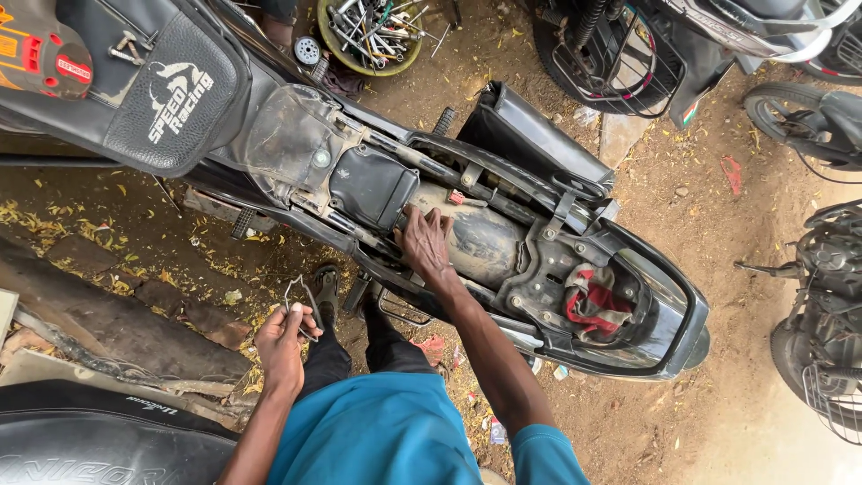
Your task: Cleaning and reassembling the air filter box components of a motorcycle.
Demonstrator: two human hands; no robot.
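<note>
A motorcycle [503,242] with its seat off lies across the dirt ground [718,422]. The right hand [425,244] rests inside the open frame, fingers spread on the dusty inner mudguard [480,241]. The left hand [283,341], fingers curled closed, grips a bent wire clip [298,296] beside the bike.

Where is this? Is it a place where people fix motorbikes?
Probably yes, an open-air motorbike repair spot. A motorbike stands on bare dirt with its seat off, a bowl of tools sits on the ground, and more bikes are parked around. The right hand reaches into the frame.
</note>
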